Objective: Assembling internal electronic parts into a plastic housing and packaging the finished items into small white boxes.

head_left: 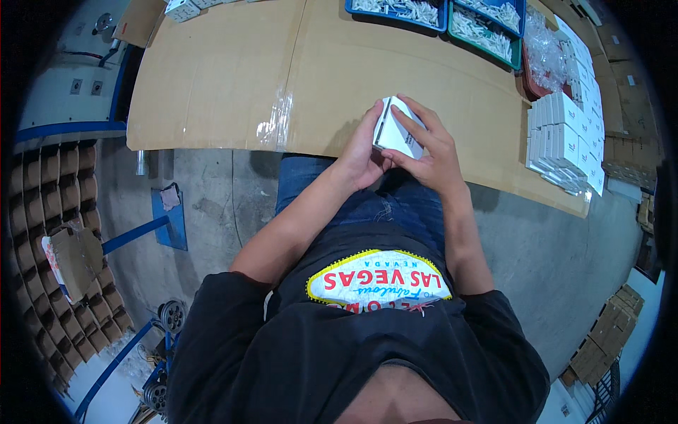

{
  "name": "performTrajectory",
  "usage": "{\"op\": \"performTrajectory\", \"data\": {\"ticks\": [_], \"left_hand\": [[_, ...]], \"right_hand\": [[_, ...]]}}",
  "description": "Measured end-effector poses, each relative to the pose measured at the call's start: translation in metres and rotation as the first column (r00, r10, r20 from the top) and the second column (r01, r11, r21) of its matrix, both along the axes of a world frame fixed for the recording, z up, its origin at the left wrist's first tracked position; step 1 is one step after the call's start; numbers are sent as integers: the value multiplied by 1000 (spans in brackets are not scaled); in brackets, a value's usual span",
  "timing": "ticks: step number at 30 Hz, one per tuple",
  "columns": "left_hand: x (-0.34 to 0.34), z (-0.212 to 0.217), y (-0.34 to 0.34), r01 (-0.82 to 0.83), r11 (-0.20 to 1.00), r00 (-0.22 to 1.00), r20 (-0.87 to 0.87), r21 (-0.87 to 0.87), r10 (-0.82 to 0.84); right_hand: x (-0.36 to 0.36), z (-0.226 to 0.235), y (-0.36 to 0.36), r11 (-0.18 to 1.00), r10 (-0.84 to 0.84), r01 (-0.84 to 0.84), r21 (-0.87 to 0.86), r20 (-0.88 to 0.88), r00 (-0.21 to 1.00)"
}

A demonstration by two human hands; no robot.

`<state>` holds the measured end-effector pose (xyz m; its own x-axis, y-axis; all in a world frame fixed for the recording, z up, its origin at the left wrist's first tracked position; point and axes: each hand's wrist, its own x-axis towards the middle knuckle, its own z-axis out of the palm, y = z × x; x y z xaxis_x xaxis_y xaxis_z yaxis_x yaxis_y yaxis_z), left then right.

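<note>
Holding 1 small white box (400, 128) between both hands, above the near edge of the cardboard-covered table (226, 78).

Left hand (364, 152): cupped against the box's left side and underside, fingers curled together; fingertips hidden behind the box.

Right hand (432, 152): laid over the box's top and right side, fingers slightly spread and pressed flat on the white face, thumb at the lower edge.

Box: tilted, 1 dark-lined edge turned toward the left hand; whether a flap is open, cannot tell.

Nearby items: stack of matching white boxes (561, 138) at the table's right edge, well apart from the hands; 2 blue trays (441, 15) of small white parts at the far edge; clear plastic bags (545, 46) beside the trays; brown divided carton (56, 233) on the floor to the left.
</note>
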<state>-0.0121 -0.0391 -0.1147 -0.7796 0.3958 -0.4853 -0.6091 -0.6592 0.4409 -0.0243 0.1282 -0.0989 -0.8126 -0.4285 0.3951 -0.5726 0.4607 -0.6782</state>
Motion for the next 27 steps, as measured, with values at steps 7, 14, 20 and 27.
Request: {"op": "performTrajectory", "data": {"ticks": [7,14,20,27], "left_hand": [[-1,2,3,3,1000,1000,-11,-28,-3],[0,0,4,24,999,999,-38,-37,-25],[3,-4,6,7,1000,996,-86,15,-6],[3,-3,5,-24,999,996,-83,-37,21]], "right_hand": [[0,0,-1,1000,10,-9,1,-16,1000],[2,-4,-1,1000,4,-4,15,-1,1000],[1,-4,-1,1000,25,-25,-4,18,1000],[3,-6,-3,997,58,-53,-59,96,994]]}}
